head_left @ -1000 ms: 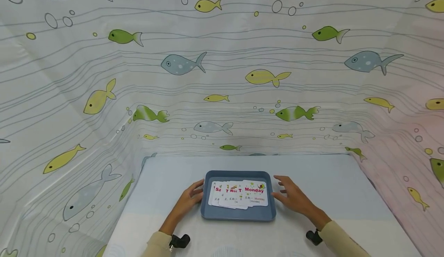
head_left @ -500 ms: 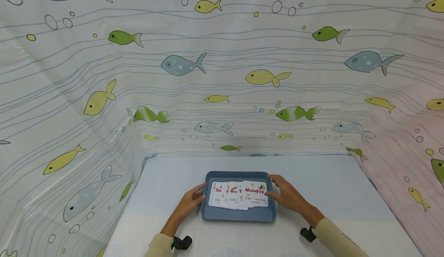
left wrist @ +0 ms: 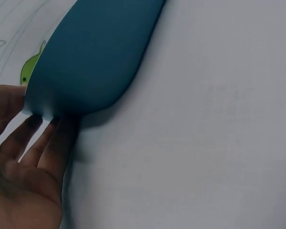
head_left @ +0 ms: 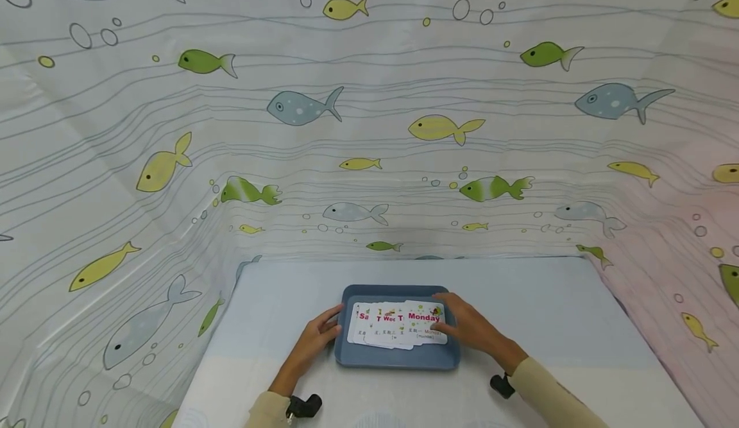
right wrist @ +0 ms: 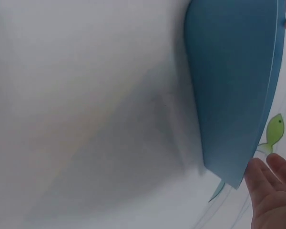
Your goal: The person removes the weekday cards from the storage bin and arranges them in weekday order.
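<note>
In the head view a blue-grey tray (head_left: 398, 359) lies on the table, holding several overlapping white weekday word cards. The Monday card (head_left: 424, 333) is on top at the right end; the other cards (head_left: 381, 333) are partly covered by their neighbours. My left hand (head_left: 313, 341) rests its fingertips against the tray's left side, and the left wrist view shows these fingers (left wrist: 57, 148) extended along the outer wall. My right hand (head_left: 470, 325) reaches over the right rim, thumb and index finger apart above the right edge of the Monday card.
The table (head_left: 277, 299) has a pale cloth cover. Behind it and on both sides hangs a fish-print curtain (head_left: 369, 184). Black wrist cameras sit by the left sleeve (head_left: 268, 410) and the right sleeve (head_left: 548, 393).
My right hand has moved left from beside the tray to over the Monday card. My left hand has shifted slightly right, up against the tray's side. The cards and tray look unmoved.
</note>
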`<action>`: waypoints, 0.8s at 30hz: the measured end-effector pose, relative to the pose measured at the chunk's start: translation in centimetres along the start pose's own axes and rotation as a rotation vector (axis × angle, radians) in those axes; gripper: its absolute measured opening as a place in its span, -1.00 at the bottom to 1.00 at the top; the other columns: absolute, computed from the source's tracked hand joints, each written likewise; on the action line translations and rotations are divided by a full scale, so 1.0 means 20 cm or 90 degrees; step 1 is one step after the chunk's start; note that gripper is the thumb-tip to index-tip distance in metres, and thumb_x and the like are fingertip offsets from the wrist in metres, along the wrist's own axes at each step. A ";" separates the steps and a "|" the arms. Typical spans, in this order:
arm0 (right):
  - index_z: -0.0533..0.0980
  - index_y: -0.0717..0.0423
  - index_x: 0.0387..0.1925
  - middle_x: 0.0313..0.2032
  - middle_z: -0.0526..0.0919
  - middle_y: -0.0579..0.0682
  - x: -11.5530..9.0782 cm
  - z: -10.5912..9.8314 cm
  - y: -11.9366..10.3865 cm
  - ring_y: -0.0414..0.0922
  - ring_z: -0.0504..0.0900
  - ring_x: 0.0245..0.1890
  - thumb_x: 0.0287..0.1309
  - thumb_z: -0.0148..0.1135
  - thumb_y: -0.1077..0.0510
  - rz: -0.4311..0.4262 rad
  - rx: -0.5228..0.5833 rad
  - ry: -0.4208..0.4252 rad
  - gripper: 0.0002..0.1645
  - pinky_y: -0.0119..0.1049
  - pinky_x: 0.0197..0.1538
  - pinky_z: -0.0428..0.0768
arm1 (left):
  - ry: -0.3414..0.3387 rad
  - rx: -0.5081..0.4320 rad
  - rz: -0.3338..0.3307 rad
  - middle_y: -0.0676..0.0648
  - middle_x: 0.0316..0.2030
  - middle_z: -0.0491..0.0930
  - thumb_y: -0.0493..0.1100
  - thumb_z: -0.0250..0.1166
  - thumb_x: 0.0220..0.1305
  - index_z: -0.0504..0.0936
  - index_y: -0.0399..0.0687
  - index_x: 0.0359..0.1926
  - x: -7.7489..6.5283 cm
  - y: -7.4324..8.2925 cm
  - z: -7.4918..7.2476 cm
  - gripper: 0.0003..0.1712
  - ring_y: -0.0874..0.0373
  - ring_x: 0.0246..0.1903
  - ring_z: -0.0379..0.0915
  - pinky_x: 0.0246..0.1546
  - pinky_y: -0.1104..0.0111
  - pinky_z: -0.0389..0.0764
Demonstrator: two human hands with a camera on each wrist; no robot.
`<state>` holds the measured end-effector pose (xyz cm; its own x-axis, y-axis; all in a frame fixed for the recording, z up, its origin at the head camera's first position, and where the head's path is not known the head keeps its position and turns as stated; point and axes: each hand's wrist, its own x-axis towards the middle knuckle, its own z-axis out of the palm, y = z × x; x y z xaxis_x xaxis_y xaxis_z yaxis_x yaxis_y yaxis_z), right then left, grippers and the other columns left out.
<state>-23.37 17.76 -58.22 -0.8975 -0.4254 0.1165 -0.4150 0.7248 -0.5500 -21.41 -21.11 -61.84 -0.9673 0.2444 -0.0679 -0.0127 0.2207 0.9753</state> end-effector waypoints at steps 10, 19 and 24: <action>0.34 0.12 0.37 0.32 0.46 0.09 0.06 0.04 -0.03 0.06 0.50 0.30 0.08 0.48 -0.10 -0.014 0.002 -0.063 -0.11 0.03 0.29 0.53 | 0.024 -0.019 -0.026 -0.19 0.50 0.20 -0.22 0.16 0.46 0.28 -0.11 0.47 -0.01 0.00 0.02 -0.39 -0.27 0.44 0.18 0.41 -0.01 0.29; 0.36 0.13 0.35 0.26 0.49 0.07 0.10 0.05 -0.05 0.00 0.53 0.23 0.02 0.53 -0.05 -0.020 -0.013 -0.106 -0.09 -0.02 0.27 0.55 | 0.036 -0.032 -0.030 -0.16 0.50 0.21 -0.22 0.15 0.47 0.30 -0.09 0.46 -0.02 -0.02 0.03 -0.41 -0.25 0.48 0.10 0.45 -0.03 0.21; 0.37 0.11 0.34 0.28 0.47 0.11 0.12 0.07 -0.08 0.06 0.51 0.25 -0.05 0.58 -0.04 -0.004 -0.042 -0.144 -0.06 0.04 0.28 0.54 | 0.039 -0.031 -0.026 -0.16 0.50 0.21 -0.22 0.15 0.47 0.31 -0.08 0.46 -0.02 -0.02 0.04 -0.42 -0.25 0.48 0.10 0.46 -0.05 0.18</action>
<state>-24.72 14.83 -58.18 -0.8418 -0.5349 -0.0725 -0.4355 0.7523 -0.4943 -20.80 -20.57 -62.33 -0.9796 0.1771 -0.0955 -0.0626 0.1825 0.9812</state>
